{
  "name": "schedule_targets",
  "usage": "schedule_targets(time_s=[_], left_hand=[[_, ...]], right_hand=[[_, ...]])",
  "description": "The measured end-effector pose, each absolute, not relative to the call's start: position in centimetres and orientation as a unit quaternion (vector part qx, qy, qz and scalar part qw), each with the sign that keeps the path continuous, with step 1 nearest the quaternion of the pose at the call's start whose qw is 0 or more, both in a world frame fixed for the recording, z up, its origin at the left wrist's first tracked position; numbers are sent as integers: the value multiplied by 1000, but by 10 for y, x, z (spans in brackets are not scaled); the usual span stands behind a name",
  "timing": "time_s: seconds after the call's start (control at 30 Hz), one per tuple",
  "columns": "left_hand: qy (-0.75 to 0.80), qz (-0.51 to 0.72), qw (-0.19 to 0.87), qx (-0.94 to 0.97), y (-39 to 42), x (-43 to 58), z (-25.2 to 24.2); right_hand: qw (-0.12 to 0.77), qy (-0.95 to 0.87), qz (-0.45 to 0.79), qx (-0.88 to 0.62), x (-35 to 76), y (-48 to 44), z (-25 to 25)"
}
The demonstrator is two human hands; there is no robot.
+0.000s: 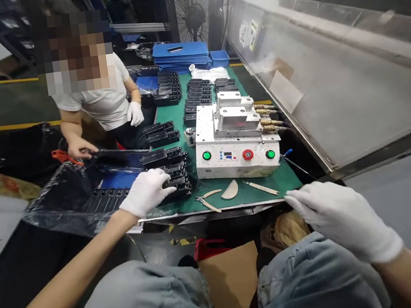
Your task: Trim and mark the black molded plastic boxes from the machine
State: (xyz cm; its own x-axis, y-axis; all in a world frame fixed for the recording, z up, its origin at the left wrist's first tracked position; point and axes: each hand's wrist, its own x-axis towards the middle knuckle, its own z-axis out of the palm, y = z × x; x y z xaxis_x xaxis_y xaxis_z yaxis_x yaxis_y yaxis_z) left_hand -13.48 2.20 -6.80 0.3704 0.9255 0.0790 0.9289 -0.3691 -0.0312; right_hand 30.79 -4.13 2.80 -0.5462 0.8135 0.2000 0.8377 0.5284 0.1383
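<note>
The long bench [288, 177] with its green mat runs away from the person, and a white machine [236, 142] fills its right half, with 2 green buttons, 1 red button and a row of brass fittings [267, 118] on its right side. Blue trays [180, 51] lie at the far end, and rows of black parts [196, 102] cover the far left of the bench. Beyond the left edge stands a co-worker [95, 105] in a white T-shirt, with one gloved hand [135, 113] and one bare hand [81, 147], the bare one near a red-handled tool [62, 157].

A black plastic sheet [58, 203] spreads over the near left corner. At its right edge, left of the machine, sits a stack of black parts [177, 170]. The person's white-gloved left hand [145, 192] rests on this stack with its fingers reaching over the top, though I cannot tell whether they are clamped on it. The right hand [339, 219] hangs just off the near edge, fingers apart from any object and holding nothing, nearest a pale flat tool [261, 187].

The work in hand appears to be at this stack; shifting a part would call for closing the left fingers firmly around it.
</note>
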Motion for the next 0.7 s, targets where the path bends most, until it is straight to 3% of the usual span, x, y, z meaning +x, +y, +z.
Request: schedule_targets(time_s=[0.13, 0.47, 0.7], left_hand=[[-582, -2, 32, -812, 28, -156, -106], [-542, 2, 73, -837, 30, -168, -137], [-520, -4, 102, -848, 24, -163, -138]], right_hand=[[-96, -891, -5, -444, 290, 4, 15], [-273, -826, 222, -440, 280, 13, -42], [-249, -825, 221, -457, 288, 18, -39]])
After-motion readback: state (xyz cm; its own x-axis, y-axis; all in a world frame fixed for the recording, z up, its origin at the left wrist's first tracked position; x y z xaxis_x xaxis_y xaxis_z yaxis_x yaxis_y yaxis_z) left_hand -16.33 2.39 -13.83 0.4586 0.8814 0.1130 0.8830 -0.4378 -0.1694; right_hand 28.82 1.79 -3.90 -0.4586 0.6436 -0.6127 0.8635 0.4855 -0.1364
